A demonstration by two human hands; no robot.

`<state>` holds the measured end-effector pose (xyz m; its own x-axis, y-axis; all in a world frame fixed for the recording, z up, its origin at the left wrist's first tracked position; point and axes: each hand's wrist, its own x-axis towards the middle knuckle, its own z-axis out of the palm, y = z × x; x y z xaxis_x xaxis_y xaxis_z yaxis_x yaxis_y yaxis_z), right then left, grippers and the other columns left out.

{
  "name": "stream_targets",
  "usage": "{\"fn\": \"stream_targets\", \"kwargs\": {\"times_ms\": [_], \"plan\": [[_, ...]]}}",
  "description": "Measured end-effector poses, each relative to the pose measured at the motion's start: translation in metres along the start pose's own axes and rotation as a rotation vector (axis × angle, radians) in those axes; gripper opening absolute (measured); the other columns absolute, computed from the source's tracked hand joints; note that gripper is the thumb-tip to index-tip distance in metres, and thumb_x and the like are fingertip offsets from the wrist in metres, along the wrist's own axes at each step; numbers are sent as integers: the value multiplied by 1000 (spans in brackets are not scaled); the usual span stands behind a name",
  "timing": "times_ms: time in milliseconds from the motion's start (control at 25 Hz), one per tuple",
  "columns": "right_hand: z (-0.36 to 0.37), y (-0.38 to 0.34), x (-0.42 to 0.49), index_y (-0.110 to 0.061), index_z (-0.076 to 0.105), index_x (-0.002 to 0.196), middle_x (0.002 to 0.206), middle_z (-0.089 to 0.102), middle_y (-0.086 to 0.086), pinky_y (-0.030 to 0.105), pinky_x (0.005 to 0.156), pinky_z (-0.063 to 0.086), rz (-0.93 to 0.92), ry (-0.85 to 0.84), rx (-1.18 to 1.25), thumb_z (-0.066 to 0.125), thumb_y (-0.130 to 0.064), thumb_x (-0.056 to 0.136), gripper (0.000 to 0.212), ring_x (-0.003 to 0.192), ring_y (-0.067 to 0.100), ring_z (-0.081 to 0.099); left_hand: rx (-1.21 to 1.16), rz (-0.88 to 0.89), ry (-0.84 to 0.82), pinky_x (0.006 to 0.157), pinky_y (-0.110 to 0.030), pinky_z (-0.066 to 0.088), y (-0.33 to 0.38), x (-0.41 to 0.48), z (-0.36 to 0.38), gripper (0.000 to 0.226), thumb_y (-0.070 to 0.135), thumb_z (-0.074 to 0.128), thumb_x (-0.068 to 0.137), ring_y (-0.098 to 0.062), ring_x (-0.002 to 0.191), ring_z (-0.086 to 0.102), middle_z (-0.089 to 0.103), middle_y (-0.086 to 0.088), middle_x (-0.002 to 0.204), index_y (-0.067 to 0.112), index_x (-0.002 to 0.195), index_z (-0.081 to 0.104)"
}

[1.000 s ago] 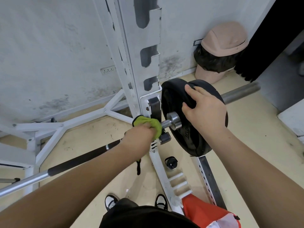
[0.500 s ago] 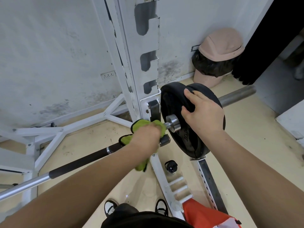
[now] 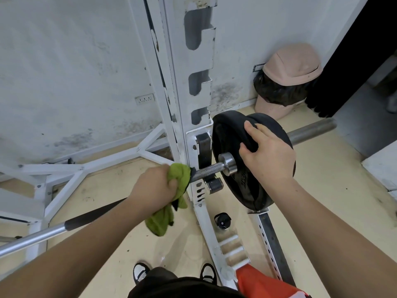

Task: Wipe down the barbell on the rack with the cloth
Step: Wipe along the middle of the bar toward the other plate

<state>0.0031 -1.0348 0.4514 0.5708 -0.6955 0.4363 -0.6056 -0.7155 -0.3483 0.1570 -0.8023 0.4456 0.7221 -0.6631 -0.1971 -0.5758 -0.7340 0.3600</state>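
- While the fingers (image 3: 171,181) of the left hand (image 3: 153,187) are curled tight around the crumpled lime-green cloth (image 3: 171,201), the wad is pressed round the long steel barbell (image 3: 206,169), at the knurled stretch just left of the white upright; a loose tail of the cloth hangs below the fist.
- Over on the other side, the right hand (image 3: 268,157) lies on the upper face of the round black rubber weight plate (image 3: 242,168), fingers spread and bent over its rim, thumb toward the hub. It seems to be steadying the plate, not lifting it.
- Between the two hands, a short length of bare knurled bar and its shiny collar are exposed, resting in the hook of the white-painted steel rack (image 3: 193,117).
- Leftward, the barbell runs down out of view behind the left forearm, with a black sleeved section and then a polished section toward the frame edge. Rightward, the dull grey sleeve end sticks out past the plate.
- As for progress, I judge the wiping to be under way at this end only. No wet streak or clean band shows, so what is already done cannot be told.
- Still to do, by my reading: the long run toward the left and the outer sleeve beyond the plate.
- Beyond lie the beige floor (image 3: 322,190) and a pink lidded bin (image 3: 287,78) against the wall.
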Motion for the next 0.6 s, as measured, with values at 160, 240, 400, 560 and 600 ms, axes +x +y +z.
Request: {"fn": "stream_targets", "kwargs": {"times_ms": [160, 240, 400, 560, 600], "plan": [[-1, -2, 3, -35, 61, 139, 131, 65, -12, 35, 68, 56, 13, -3, -13, 70, -36, 87, 53, 98, 25, 67, -354, 52, 297, 71, -37, 48, 39, 1, 1, 32, 25, 66, 90, -30, 83, 61, 66, -5, 94, 17, 115, 48], [-1, -4, 6, -36, 60, 140, 131, 65, -12, 37, 70, 56, 10, -16, -13, 69, -37, 87, 53, 99, 26, 67, -261, 187, 177, 85, -38, 50, 52, 2, 29, 50, 40, 69, 92, -28, 102, 59, 61, -7, 116, 16, 131, 49], [1, -7, 14, -36, 60, 140, 131, 65, -12, 37, 71, 56, 7, -32, -16, 69, -37, 86, 54, 100, 26, 67, 264, 379, 194, 90, -42, 48, 33, 5, 64, 89, 73, 71, 69, -26, 106, 49, 50, -5, 117, 19, 137, 52], [4, -7, 19, -36, 59, 139, 130, 66, -11, 37, 68, 55, -12, -44, -27, 68, -37, 86, 54, 97, 26, 68, 411, 674, 353, 98, -48, 42, 39, 12, 60, 53, 49, 80, 72, -34, 119, 51, 59, -9, 127, 14, 110, 69], [4, -7, 20, -36, 59, 140, 129, 66, -11, 37, 67, 55, -17, -48, -34, 68, -37, 86, 54, 96, 26, 68, 426, 737, 330, 105, -52, 42, 40, 17, 61, 47, 43, 79, 75, -36, 126, 51, 58, -11, 136, 13, 110, 70]]}}
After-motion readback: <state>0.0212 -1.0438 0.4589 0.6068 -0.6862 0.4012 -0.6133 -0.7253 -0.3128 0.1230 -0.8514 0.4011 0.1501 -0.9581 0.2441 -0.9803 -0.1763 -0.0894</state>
